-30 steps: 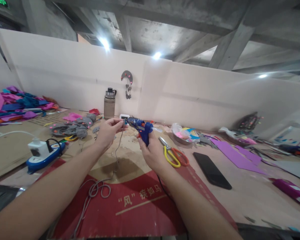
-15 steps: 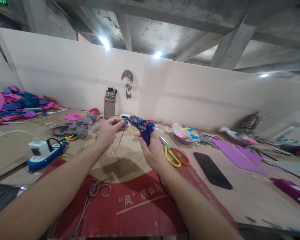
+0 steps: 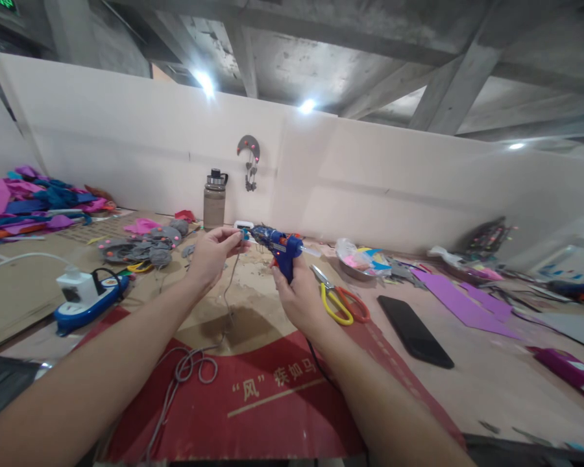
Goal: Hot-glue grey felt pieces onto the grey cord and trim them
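Observation:
My right hand point(image 3: 299, 295) is closed round the grip of a blue hot glue gun point(image 3: 278, 245), its nozzle pointing left. My left hand point(image 3: 210, 255) pinches the top end of a grey cord point(image 3: 191, 364) right at the nozzle tip. The cord hangs down from my fingers and lies coiled on the red and tan cardboard point(image 3: 253, 395) below. Both hands are raised above the table, close together.
Yellow and orange scissors point(image 3: 341, 303) and a black phone point(image 3: 415, 331) lie right of my hand. A blue and white power strip point(image 3: 85, 296) sits at the left, grey felt pieces point(image 3: 141, 246) and a water bottle point(image 3: 214, 200) behind. Purple sheets point(image 3: 457, 301) lie far right.
The glue gun and my right hand have shifted slightly right and up. My left hand keeps its pinch on the cord end.

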{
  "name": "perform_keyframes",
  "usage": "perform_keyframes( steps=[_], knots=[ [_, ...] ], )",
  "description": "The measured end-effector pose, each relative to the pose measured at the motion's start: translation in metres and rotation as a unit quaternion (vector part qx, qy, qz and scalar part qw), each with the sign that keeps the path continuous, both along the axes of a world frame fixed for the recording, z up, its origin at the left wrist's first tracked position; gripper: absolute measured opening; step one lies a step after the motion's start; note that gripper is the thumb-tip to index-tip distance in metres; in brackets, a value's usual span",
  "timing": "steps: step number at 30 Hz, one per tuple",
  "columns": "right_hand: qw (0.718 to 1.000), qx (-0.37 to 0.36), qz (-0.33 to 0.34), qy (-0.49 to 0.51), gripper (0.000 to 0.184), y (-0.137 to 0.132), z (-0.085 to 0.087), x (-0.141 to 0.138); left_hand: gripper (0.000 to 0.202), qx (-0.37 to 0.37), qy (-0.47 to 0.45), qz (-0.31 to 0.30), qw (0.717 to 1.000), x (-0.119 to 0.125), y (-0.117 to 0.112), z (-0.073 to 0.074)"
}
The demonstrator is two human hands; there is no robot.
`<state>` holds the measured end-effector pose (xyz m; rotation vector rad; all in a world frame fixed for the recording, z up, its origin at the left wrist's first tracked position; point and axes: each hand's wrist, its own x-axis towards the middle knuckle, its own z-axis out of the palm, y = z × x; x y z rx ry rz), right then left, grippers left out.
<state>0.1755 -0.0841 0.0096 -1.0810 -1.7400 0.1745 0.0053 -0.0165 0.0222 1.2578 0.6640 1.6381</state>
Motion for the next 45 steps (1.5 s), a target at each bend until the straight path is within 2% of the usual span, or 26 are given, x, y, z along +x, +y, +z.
perform_keyframes(
  steps=[7,12,15,18,21,23,24,26,27,28,30,32,33,35,37,41,45],
  knots=[
    [0.997,-0.040,0.029,0.054,0.019,0.003,-0.002,0.001,0.022,0.002,-0.009,-0.003,1.000,-0.002,0.000,0.000],
    [0.976,-0.156,0.020,0.153,0.025,0.027,-0.012,0.012,0.021,0.007,0.032,0.034,0.999,-0.002,0.001,-0.001],
    [0.964,-0.256,-0.035,0.069,0.019,0.045,-0.021,0.023,0.018,0.036,0.091,0.087,0.991,-0.002,0.000,-0.002],
    [0.941,-0.295,-0.139,-0.093,0.019,0.053,-0.027,0.032,0.017,0.083,0.181,0.146,0.969,-0.001,-0.005,-0.002],
    [0.915,-0.241,-0.258,-0.196,0.026,0.049,-0.024,0.037,0.013,0.160,0.283,0.200,0.924,0.001,-0.012,0.000],
    [0.927,-0.180,-0.280,-0.172,0.025,0.044,-0.019,0.035,0.010,0.227,0.341,0.237,0.881,0.002,-0.016,0.001],
    [0.945,-0.160,-0.253,-0.131,0.023,0.041,-0.016,0.031,0.009,0.254,0.363,0.254,0.860,0.002,-0.018,0.001],
    [0.980,-0.151,-0.130,-0.008,0.020,0.035,-0.011,0.019,0.009,0.284,0.390,0.272,0.832,0.003,-0.021,0.002],
    [0.984,-0.157,-0.049,0.065,0.021,0.033,-0.009,0.011,0.009,0.289,0.396,0.273,0.827,0.004,-0.022,0.002],
    [0.977,-0.162,0.034,0.134,0.022,0.030,-0.008,0.002,0.009,0.290,0.401,0.270,0.826,0.005,-0.023,0.002],
    [0.943,-0.153,0.166,0.245,0.024,0.024,-0.006,-0.014,0.011,0.288,0.404,0.253,0.831,0.007,-0.025,0.002],
    [0.912,-0.161,0.230,0.300,0.027,0.019,-0.005,-0.024,0.013,0.275,0.404,0.231,0.841,0.010,-0.027,0.001],
    [0.904,-0.170,0.235,0.315,0.027,0.018,-0.005,-0.025,0.013,0.264,0.403,0.224,0.847,0.011,-0.028,0.000],
    [0.907,-0.180,0.206,0.320,0.024,0.016,-0.004,-0.024,0.013,0.233,0.397,0.212,0.862,0.014,-0.030,-0.001],
    [0.929,-0.165,0.149,0.295,0.016,0.016,-0.002,-0.018,0.013,0.193,0.375,0.185,0.887,0.017,-0.031,-0.002],
    [0.972,-0.097,0.063,0.205,0.011,0.014,0.003,-0.009,0.016,0.116,0.307,0.085,0.941,0.021,-0.032,-0.001],
    [0.987,-0.044,0.029,0.155,0.015,0.010,0.005,-0.007,0.016,0.087,0.259,0.034,0.961,0.022,-0.034,0.002]
  ],
)
